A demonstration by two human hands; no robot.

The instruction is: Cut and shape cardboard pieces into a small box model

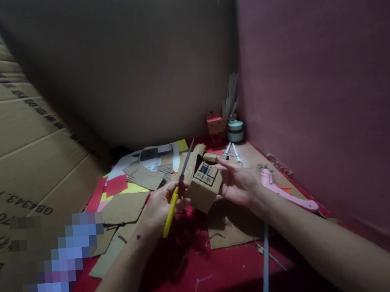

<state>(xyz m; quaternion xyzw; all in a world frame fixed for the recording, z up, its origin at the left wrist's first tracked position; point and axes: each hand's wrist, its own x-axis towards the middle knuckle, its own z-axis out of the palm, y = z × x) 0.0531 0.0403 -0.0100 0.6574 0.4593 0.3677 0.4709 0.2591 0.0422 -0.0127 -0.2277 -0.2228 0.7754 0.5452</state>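
Between my two hands is a small cardboard box with black printing on its top face. My right hand has its fingers against the box's right side and grips it there. In my left hand is a pair of scissors with yellow handles, its blades pointing up and away from me. The left fingertips come close to the box's left side; I cannot tell whether they touch it. Just beyond the box lie a curved cardboard piece and a small rolled one.
Cardboard pieces and coloured paper cover the left of the red cloth. A pink glue gun lies at right by the wall. A cardboard figure and a lidded jar stand at the back. A large carton rises at left.
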